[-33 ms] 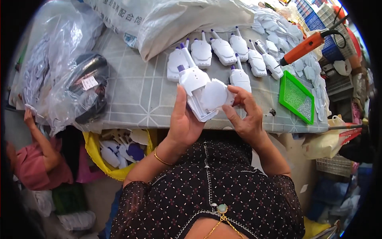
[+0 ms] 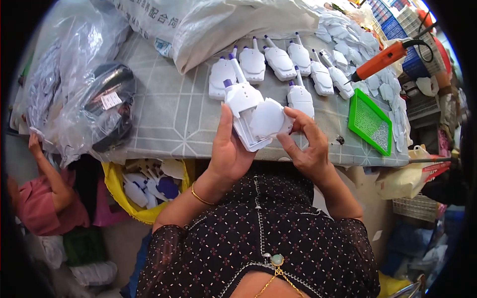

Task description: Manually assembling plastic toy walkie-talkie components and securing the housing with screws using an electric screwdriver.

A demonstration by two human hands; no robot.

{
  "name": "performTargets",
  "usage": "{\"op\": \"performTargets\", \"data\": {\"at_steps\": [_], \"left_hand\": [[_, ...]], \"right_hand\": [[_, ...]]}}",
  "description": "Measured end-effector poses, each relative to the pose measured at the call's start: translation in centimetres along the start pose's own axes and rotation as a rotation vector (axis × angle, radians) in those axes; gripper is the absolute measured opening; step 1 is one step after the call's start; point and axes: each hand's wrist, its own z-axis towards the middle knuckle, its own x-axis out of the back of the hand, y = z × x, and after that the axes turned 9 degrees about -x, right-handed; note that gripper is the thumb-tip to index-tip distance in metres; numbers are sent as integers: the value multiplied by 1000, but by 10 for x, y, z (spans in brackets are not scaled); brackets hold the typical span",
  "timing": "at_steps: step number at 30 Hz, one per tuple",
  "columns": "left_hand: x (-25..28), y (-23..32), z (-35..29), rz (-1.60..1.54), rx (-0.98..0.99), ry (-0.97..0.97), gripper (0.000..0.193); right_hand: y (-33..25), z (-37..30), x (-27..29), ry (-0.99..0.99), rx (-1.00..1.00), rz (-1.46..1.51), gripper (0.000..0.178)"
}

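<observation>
Head view: a white plastic handset housing with a purple-tipped antenna [image 2: 244, 98] is held in the left hand [image 2: 231, 156], fingers beneath and thumb along its left edge. The housing is positioned above the near edge of the grey, line-patterned surface [image 2: 164, 119]. Its long axis is inclined, antenna end up and to the left, away from the body; its recessed lower end is directed toward the body. Immediately right, a flat white plastic panel with rounded corners [image 2: 268, 118] is placed partly over the recess, askew to it. Contact between the two cannot be confirmed. The panel's right edge is gripped between thumb and fingers of the right hand [image 2: 310, 149], which is the nearer hand to it.

Count, left to right: one black rounded object [image 2: 115, 116] under clear plastic film [image 2: 82, 121]; one yellow bag [image 2: 112, 188] below the surface, loaded with white and purple parts, not countable; one white woven sack [image 2: 243, 25]; seven further antenna-fitted white housings [image 2: 279, 63], laid on the surface beyond the hands; one orange corded power driver [image 2: 381, 60]; one green rectangular tray [image 2: 365, 111], small metallic pieces contained, not countable; one heap of loose white parts [image 2: 348, 35], not countable.
</observation>
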Motion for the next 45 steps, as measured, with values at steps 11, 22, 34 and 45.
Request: {"op": "performTargets", "data": {"at_steps": [11,22,34,45], "left_hand": [[7,8,5,-99,257,38,57],[9,4,3,-107,260,74,55],[0,6,-12,-10,172,-21,58],[30,6,-9,-154,284,-406,66]], "right_hand": [[-9,13,25,-124,671,-608,46],[-17,23,25,-358,505,-456,59],[-16,14,1,-164,605,-536,50],[-5,13,-5,-157,418,-299,62]]}}
